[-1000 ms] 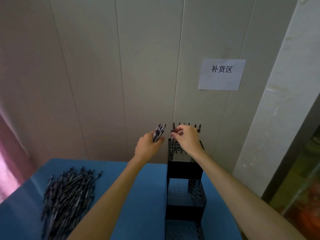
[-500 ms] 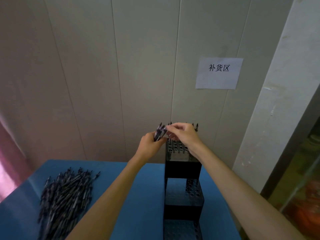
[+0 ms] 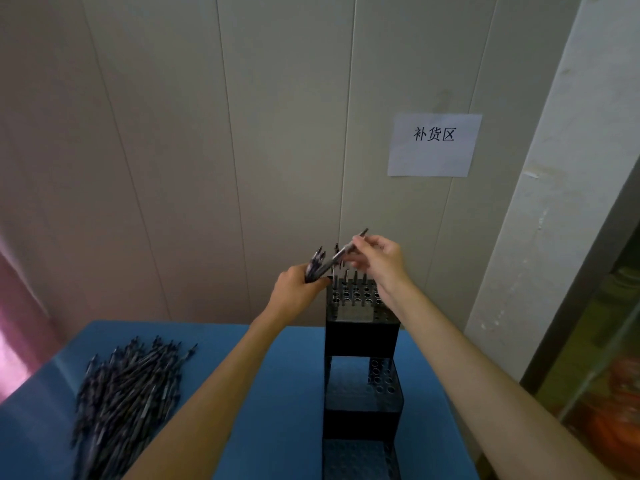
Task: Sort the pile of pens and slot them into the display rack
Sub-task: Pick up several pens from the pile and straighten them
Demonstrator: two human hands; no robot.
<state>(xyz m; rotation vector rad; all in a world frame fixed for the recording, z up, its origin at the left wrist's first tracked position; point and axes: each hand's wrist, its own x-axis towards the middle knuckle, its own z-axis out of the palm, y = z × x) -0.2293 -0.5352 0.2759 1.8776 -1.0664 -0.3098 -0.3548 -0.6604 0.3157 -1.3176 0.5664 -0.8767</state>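
While the left hand [image 3: 294, 292] is curled around a small bundle of pens [image 3: 317, 266], the right hand [image 3: 379, 259] pinches one single pen [image 3: 341, 252] between thumb and fingertips, tilted, its lower end at the bundle. Both hands are above the top tier of the display rack [image 3: 362, 336], just beside the wall [image 3: 207, 150]. The rack is black, box-shaped, stepped in three tiers, each top pierced with round holes; some pens stand upright in the back rows of the top tier. The rack stands on a smooth blue table [image 3: 277, 393], near its right edge. At the left, well apart from the rack, lies the loose pile of pens [image 3: 128, 400], thin and dark. A white paper sign [image 3: 434, 144] hangs on the pale panelled wall.
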